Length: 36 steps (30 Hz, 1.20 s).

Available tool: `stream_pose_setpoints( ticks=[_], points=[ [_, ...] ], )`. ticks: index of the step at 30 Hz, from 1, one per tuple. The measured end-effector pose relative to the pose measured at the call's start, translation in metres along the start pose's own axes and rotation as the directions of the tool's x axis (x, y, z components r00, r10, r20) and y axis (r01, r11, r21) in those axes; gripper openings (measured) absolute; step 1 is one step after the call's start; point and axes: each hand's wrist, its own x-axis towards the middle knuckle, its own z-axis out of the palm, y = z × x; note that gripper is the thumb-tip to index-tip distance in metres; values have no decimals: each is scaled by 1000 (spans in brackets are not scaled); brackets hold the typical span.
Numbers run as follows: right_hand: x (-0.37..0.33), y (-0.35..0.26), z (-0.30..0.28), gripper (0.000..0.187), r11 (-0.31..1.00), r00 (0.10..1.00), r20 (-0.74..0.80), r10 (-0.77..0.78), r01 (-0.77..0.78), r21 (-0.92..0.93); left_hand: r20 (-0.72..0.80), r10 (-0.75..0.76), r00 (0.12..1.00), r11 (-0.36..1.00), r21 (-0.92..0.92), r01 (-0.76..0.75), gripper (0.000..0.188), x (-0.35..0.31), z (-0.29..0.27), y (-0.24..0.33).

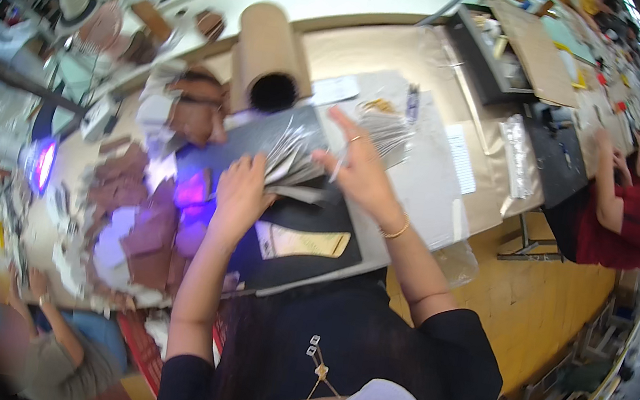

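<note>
My left hand is closed on the near-left edge of a fanned stack of thin grey-white strips, over a dark board. My right hand is just right of the stack, thumb and fingers spread apart; a small pale bit shows by its fingers, too blurred to name. Below the stack, a curved cream-and-yellow template lies on a black mat. Beyond my right hand, a second bundle of grey strips with yellow bits at its top rests on a grey sheet.
A large cardboard tube lies behind the board. Brown leather-like pieces are piled left, near a purple-lit lamp. A dark open box stands at back right. Co-workers sit at right, in a red top, and lower left.
</note>
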Motion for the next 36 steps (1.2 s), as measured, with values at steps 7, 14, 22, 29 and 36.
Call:
stream_pose_setpoints(
  ticks=[7,14,22,29,36],
  points=[
    [6,17,15,62,983,980,197,7,-42,178,-45,-28,999,949,-316,13,75,9,2,-16],
    [3,11,34,85,992,973,191,-127,122,39,86,43,995,799,-601,18,68,24,-1,-40],
    [-9,19,37,77,985,959,226,-170,172,10,50,48,998,891,-454,-20,56,31,2,-44],
    [-4,22,30,38,863,855,369,-366,460,-210,-28,55,998,905,-421,-62,50,28,7,-40],
    [7,20,35,37,830,817,419,-396,514,-218,25,29,999,838,-545,-11,38,32,9,-44]
  ],
)
